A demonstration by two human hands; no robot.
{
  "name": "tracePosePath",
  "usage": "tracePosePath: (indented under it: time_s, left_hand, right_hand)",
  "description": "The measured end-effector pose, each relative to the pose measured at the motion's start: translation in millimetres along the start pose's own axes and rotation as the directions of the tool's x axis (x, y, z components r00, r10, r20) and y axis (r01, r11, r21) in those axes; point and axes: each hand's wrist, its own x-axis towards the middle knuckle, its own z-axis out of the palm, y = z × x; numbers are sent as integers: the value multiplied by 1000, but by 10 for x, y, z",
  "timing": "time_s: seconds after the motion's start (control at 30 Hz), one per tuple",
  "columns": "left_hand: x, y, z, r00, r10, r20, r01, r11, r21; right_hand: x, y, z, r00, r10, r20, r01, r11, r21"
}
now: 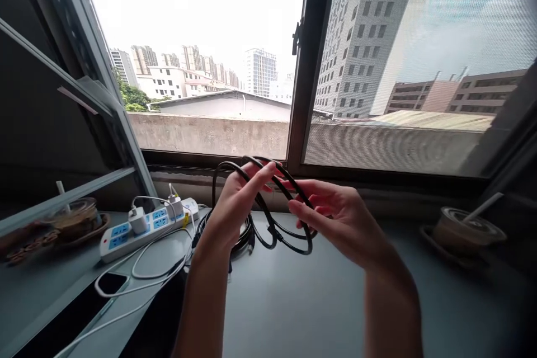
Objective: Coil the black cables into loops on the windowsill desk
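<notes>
Black cable in loose loops, raised between two hands

Black cable [300,251] held up in open loops above the grey tabletop [302,302]. Upper strands held by the left hand [235,201], thumb and fingers drawn narrow over them. Right hand [339,215] half-curled at the right side of the loops, fingers parted; whether the strands are pinched or only steadied there cannot be told. Dark lump [274,232] low on the loops, between the hands; knot or tie, not clear.

Handling, as judged: loops of uneven size. Best evened by light guiding at the right fingers, with the left grip kept as the fixed point. Strands to be laid side by side, not crossed; any twist to be rolled out rather than pulled tight. Sharp bends near the dark lump to be avoided.

Second dark coil [246,239] on the tabletop, behind the left wrist; snagging seems possible if the loops are lowered there. Power strip [161,222] and white cable [145,277] to the left of the left hand. Lidded cup [461,232] well right of the right hand.
</notes>
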Motion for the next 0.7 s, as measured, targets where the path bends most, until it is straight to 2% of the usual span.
tracePosePath:
  time_s: [0.1, 0.2, 0.27, 0.33, 0.43, 0.53, 0.6, 0.7]
  left_hand:
    - [-16, 22, -82, 1000, 0, 20, 0, 1000, 12]
    - [-51, 73, -192, 999, -50, 20, 51, 996, -76]
    - [-75, 109, -254, 995, -94, -19, 91, 988, -124]
    - [-90, 131, -296, 991, -104, -83, 92, 986, -136]
    - [-91, 129, -318, 980, -49, -194, 28, 994, -105]
    - [-80, 106, -302, 967, -3, -254, -12, 998, -57]
    - [-77, 92, -276, 974, -7, -224, -3, 999, -42]
    - [-85, 80, -217, 991, -47, -123, 46, 999, -14]
  right_hand:
    - [16, 65, -67, 998, -15, -63, 13, 1000, -25]
    - [51, 132, -184, 961, -50, -270, 40, 998, -41]
    - [58, 149, -272, 926, -49, -374, 51, 999, -3]
    - [39, 138, -350, 907, -26, -420, 48, 998, 41]
    - [-26, 94, -428, 904, -3, -427, 44, 995, 86]
    - [-82, 61, -439, 930, -3, -369, 41, 995, 94]
    - [-86, 55, -399, 948, 17, -317, 13, 996, 92]
    - [-52, 50, -275, 942, 21, -335, -9, 999, 40]
